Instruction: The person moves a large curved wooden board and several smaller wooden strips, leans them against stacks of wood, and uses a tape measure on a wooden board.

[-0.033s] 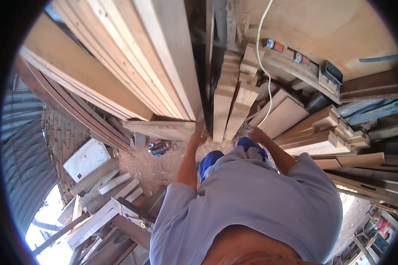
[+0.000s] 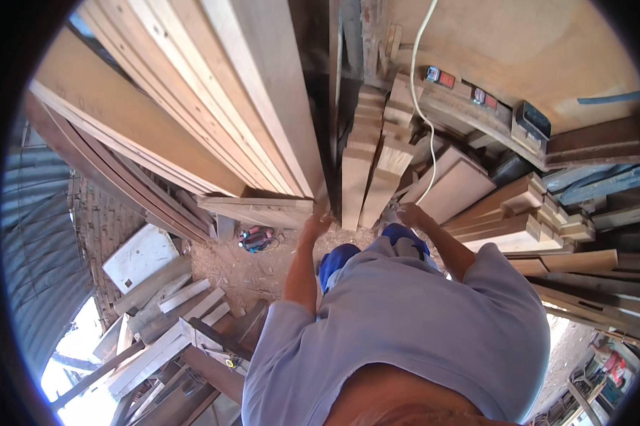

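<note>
My left hand [image 2: 317, 225] is low in front of my knees, by the near corner of a tall stack of pale timber planks [image 2: 263, 106]. Its fingers look curled, and what they grip, if anything, is too small to make out. Beside my right knee, my right hand [image 2: 409, 214] has bent fingers close to a small greyish thing [image 2: 391, 211] whose kind I cannot tell. Between and beyond both hands, narrow wooden beams [image 2: 360, 170] stand side by side. A pale cable [image 2: 432, 142] hangs down to near my right hand.
Left of my left hand, a red and black power tool with a cord [image 2: 256, 239] lies on the dusty floor [image 2: 242, 273]. Offcuts [image 2: 185, 295] are heaped at the lower left. Stacked boards [image 2: 505, 227] stand on the right, under a shelf [image 2: 476, 117] with small boxes [image 2: 441, 76].
</note>
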Tool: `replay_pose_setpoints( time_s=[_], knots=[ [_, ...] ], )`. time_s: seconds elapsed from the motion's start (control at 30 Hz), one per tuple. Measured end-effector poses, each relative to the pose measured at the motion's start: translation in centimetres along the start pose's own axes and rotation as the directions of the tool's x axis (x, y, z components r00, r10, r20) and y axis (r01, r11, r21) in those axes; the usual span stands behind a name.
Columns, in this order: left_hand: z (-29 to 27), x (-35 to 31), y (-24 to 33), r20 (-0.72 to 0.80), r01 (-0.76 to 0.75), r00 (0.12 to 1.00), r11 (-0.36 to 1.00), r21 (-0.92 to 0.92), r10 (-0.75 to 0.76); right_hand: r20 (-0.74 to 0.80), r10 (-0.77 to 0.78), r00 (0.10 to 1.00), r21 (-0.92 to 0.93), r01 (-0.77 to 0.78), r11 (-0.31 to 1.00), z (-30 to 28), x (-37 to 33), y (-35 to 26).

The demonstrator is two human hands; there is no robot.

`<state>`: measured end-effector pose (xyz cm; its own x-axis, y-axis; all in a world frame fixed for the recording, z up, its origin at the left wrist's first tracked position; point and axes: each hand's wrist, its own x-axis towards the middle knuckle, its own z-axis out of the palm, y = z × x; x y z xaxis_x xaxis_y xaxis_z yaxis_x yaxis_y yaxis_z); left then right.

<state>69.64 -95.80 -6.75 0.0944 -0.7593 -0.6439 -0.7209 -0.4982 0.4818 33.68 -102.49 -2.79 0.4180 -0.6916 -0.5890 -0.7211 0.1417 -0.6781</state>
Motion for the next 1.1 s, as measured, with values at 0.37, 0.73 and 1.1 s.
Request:
replay_pose_setpoints(
  time_s=[0.37, 0.73, 1.1],
  knots=[
    [-26.2, -10.0, 23.8, -0.964, -0.530, 0.264, 0.839, -0.121, 0.028, 0.167, -0.358, 0.919, 0.586, 0.200, 0.785, -12.9, 10.9, -19.6],
    [-28.7, -5.2, 32.6, -0.906, -0.360, -0.091, 0.834, 0.418, 0.414, -0.081, -0.748, 0.658, -0.731, 0.471, 0.493, -24.0, 30.0, -37.2],
    [-28.3, -7.6, 31.0, -0.946, -0.343, -0.088, 0.882, 0.322, 0.311, 0.026, -0.657, 0.753, -0.877, 0.333, 0.347, -23.0, 38.5, -41.3]
  ],
)
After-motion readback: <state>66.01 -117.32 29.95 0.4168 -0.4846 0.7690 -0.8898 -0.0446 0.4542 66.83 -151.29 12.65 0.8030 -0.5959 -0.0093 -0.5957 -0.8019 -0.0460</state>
